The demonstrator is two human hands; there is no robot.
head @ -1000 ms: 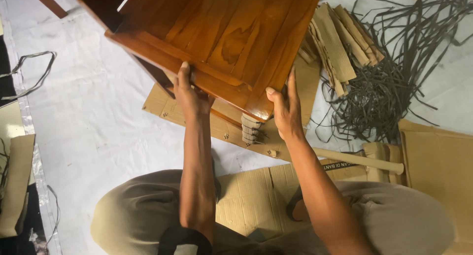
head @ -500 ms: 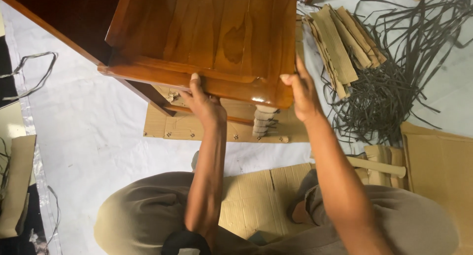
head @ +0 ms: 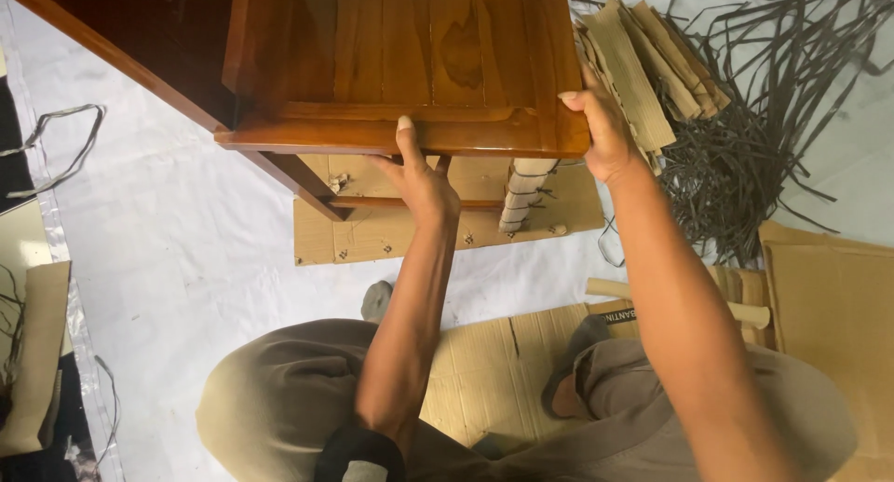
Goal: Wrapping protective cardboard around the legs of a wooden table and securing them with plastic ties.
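I observe a glossy brown varnished wooden furniture piece with a panelled top (head: 410, 54) filling the upper middle of the head view, raised above the floor with its near edge toward me. My left hand (head: 421, 179) grips that near edge from below, thumb pressed up onto the front rail and fingers curled under it. My right hand (head: 601, 133) clasps the right front corner of the same piece, fingers wrapped over the edge and thumb on the side. Both hands are closed on the wood.

Directly beneath the piece lies a flat rectangular sheet of brown cardboard (head: 391, 235) on the white plastic floor covering (head: 186, 249). A dark wooden leg (head: 298, 179) of the piece slants down toward this sheet, and a pale leg bound with thin cord (head: 521, 198) stands on it just right of my left hand.

To the right of the piece I note a bundle of folded tan cardboard strips (head: 643, 67), touching a loose tangle of dark flat strapping (head: 773, 137). A large brown cardboard slab (head: 829, 305) lies at the right edge. A pale wooden dowel (head: 745, 310) rests near my right knee. Flattened corrugated cardboard (head: 494, 361) lies between my legs, which are in khaki trousers (head: 279, 407).
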